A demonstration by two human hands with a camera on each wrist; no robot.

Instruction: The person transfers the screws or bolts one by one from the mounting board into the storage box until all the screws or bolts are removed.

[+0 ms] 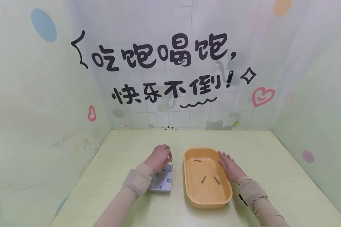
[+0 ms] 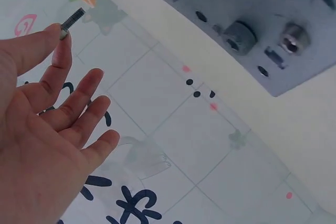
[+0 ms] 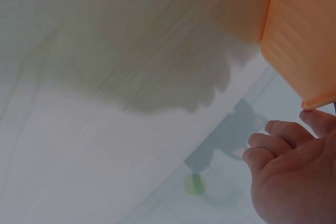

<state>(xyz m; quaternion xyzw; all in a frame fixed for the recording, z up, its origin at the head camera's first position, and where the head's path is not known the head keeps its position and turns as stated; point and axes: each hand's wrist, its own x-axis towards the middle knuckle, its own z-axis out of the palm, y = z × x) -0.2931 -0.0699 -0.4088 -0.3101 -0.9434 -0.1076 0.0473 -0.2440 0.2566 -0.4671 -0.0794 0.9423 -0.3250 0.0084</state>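
My left hand (image 1: 158, 157) pinches a small screw (image 2: 73, 20) between thumb and index finger, its threaded end pointing away from the fingertips. The other fingers of that hand are spread loosely. Just below it lies a grey metal block (image 1: 162, 184) with several holes, some with socket-head screws standing in them; the wrist hides its left part. At the orange tray (image 1: 207, 197), my right hand (image 1: 229, 165) touches the far right rim with its fingers extended. Inside the tray lie three loose screws, one near the far end (image 1: 197, 160) and two nearer the front.
The pale table (image 1: 267, 176) carries the block to the left of the tray, with a narrow gap between them. Printed walls (image 1: 170, 116) close off the back and both sides.
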